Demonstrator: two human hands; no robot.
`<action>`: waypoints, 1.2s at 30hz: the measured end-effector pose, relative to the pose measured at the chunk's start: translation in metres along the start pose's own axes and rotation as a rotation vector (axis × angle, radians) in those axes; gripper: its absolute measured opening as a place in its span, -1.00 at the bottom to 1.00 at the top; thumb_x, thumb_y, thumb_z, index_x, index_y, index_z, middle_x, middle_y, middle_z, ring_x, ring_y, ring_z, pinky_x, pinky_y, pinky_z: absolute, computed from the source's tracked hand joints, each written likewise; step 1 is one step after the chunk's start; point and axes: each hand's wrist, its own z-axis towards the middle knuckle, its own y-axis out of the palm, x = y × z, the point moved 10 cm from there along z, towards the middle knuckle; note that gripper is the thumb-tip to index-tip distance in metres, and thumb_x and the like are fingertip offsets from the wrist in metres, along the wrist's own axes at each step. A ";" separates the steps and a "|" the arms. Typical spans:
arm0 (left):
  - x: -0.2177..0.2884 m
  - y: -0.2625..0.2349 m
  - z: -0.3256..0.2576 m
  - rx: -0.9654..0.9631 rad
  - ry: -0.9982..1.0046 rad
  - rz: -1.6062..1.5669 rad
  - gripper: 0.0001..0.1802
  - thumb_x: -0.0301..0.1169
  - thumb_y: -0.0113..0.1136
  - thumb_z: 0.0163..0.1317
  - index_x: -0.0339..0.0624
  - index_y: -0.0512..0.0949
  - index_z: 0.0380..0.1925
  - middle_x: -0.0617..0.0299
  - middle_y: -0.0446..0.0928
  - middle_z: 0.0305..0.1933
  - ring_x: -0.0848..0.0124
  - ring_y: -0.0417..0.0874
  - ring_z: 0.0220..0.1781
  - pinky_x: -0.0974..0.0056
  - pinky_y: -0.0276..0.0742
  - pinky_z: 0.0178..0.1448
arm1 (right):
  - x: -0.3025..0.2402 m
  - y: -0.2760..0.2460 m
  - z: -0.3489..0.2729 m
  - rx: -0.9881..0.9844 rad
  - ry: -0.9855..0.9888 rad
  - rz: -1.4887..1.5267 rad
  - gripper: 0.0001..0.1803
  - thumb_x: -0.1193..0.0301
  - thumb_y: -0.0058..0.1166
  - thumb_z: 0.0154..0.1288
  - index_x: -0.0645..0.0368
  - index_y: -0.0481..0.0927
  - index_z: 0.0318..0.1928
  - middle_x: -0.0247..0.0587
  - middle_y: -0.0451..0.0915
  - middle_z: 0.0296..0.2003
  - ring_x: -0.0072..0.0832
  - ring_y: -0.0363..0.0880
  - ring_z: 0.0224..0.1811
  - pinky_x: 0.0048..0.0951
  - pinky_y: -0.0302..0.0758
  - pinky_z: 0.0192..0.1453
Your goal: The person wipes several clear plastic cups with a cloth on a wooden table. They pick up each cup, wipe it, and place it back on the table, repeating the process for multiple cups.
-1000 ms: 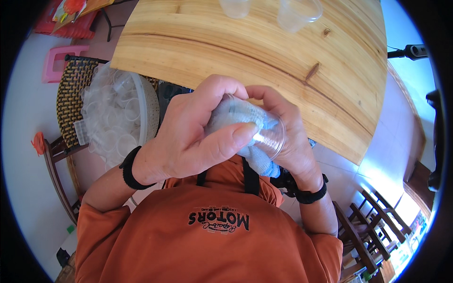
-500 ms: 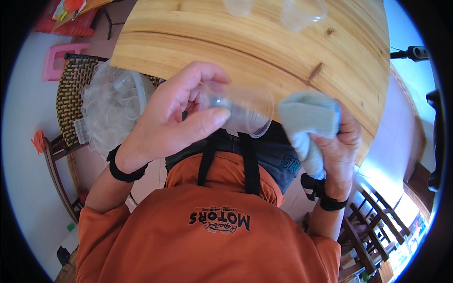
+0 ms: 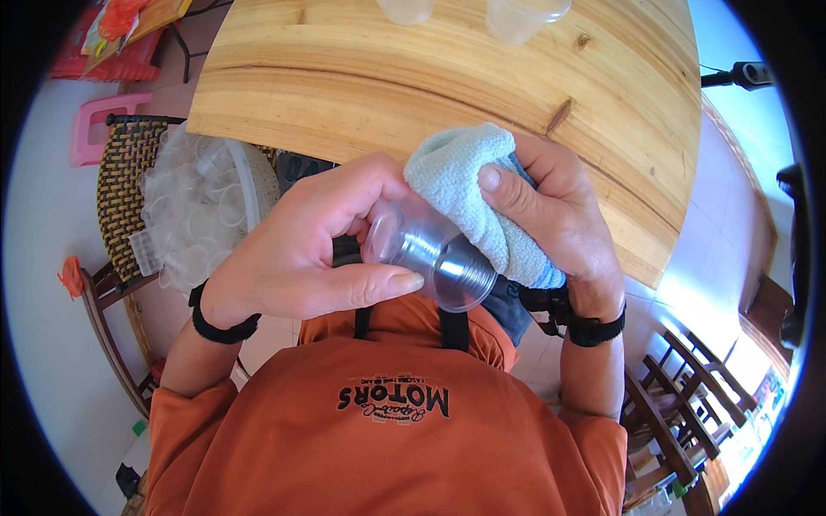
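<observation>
Between my hands lies a clear plastic cup [image 3: 430,254] on its side, its base toward the left and its open rim toward the lower right. My left hand [image 3: 323,245] grips the cup near the base, thumb along the lower side. A folded light-blue cloth [image 3: 469,193] is pinched in my right hand [image 3: 555,202], thumb on top, and presses against the outside of the cup on its upper right. Fingers behind the cloth are hidden.
Two clear plastic cups, one [image 3: 525,19] nearer the middle, stand at the far side of the wooden table [image 3: 344,69]. Left of me, a basin [image 3: 255,185] heaped with clear plastic cups rests on a woven chair [image 3: 125,181]. A pink stool [image 3: 86,129] stands behind it.
My right hand has moved left with the cloth, from beside the cup onto its side. The cup has come a little nearer and its rim has tipped downward.
</observation>
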 end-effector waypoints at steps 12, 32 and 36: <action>-0.005 -0.040 0.000 0.240 0.189 -0.527 -0.19 -0.12 0.25 0.28 -0.39 0.17 0.36 -0.23 0.35 0.28 0.35 0.55 -0.16 0.30 0.58 -0.11 | 0.009 0.027 -0.014 -0.103 -0.027 -0.074 -0.67 0.30 0.20 0.39 0.29 0.59 0.00 -0.34 0.63 -0.34 -0.65 0.48 -0.27 -0.50 0.51 -0.16; -0.020 -0.026 0.016 0.255 0.147 -0.792 -0.55 -0.24 -0.03 0.46 -0.23 0.29 0.25 0.04 0.54 0.13 0.36 0.60 0.01 0.23 0.50 0.07 | -0.025 0.028 -0.027 0.003 -0.474 -0.731 -0.64 0.42 0.35 0.12 0.27 0.56 -0.09 -0.02 0.60 -0.34 -0.17 0.62 -0.34 -0.31 0.55 -0.22; -0.025 -0.050 0.003 0.378 0.106 -0.681 -0.59 -0.25 -0.03 0.40 -0.25 0.39 0.14 0.09 0.56 0.08 0.49 0.54 -0.22 0.39 0.38 -0.16 | -0.017 -0.015 -0.033 0.201 -0.188 -0.468 -0.69 0.43 0.29 0.20 0.29 0.57 -0.08 -0.11 0.62 -0.35 -0.38 0.62 -0.34 -0.40 0.53 -0.22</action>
